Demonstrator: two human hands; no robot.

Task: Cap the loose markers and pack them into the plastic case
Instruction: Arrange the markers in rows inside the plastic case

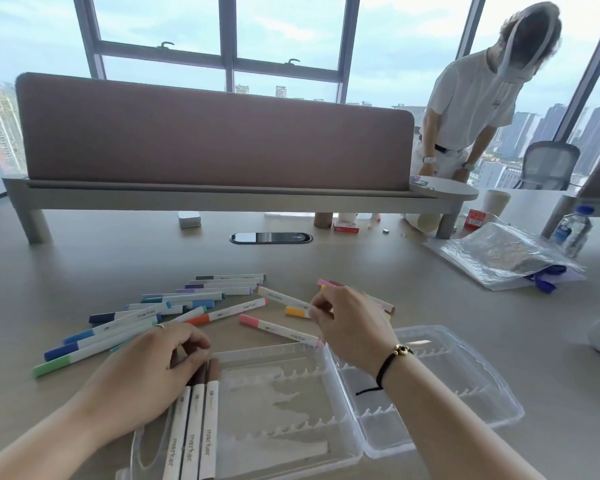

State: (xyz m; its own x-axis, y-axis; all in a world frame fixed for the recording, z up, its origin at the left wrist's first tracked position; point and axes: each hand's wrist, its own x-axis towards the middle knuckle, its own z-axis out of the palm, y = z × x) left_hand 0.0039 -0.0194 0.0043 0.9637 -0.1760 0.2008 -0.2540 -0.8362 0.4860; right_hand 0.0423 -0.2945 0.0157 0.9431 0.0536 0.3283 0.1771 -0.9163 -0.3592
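Observed: a clear plastic case [326, 403] lies open on the surface [361, 268], tray half to the left, lid half to the right. Three markers [191, 431] sit side by side in the leftmost slots of the tray, white barrels toward the camera.

Left hand [146, 368]: it rests on the far ends of those three markers, fingers curled over their caps. Whether it is gripping or only pressing them down cannot be told.

Right hand [343, 323]: fingertips pinched on a yellow-capped marker [297, 311] lying on the surface just beyond the case.

Remaining stock: a fan of blue, green and purple markers [146, 320] to the left, an orange marker [222, 315] and a pink marker [278, 329] near the middle, and a few more partly hidden behind the right hand. All those visible appear capped; the hidden ends cannot be confirmed.

Handling assessment: the markers look light, rigid and smooth, and are likely to roll on the surface. A pinch at mid-barrel should give best control; holding by the cap risks pulling it off. The thin, flexible-looking case may shift or flex under pressure, so steadying the tray while seating each marker between the ribbed dividers seems advisable.
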